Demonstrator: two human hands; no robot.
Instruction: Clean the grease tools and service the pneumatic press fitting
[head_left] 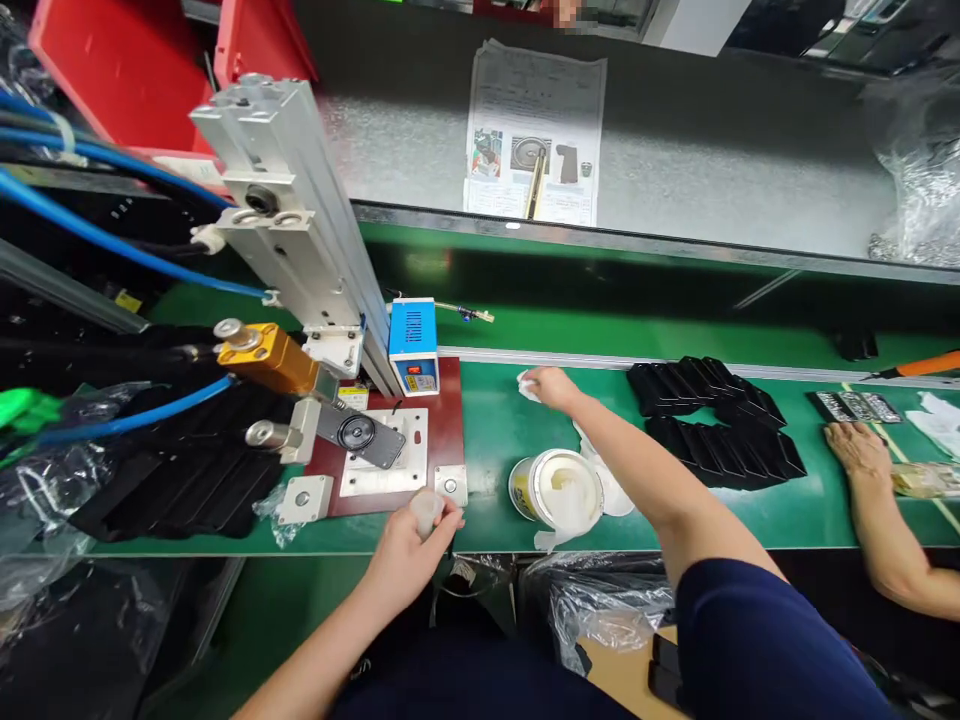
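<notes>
My left hand (411,550) is closed round a small translucent, cup-like piece (426,510) at the front edge of the bench. Farther forward, my right hand (553,388) pinches a crumpled white wipe (528,386) just above or on the green surface. Between my arms stands an open white tub (525,488) with pale content and a white sheet hanging over its rim. Left of the tub, a dark plate with a round, speaker-like part (355,433) rests under the press head (274,360) on a white fixture plate (386,480).
A blue box (414,345) stands beside the press column (300,200). Black folded parts (712,420) lie to the right, and more (202,470) to the left. At far right, a co-worker's hand (859,450) touches a dark part. A paper sheet (536,110) lies on the shelf.
</notes>
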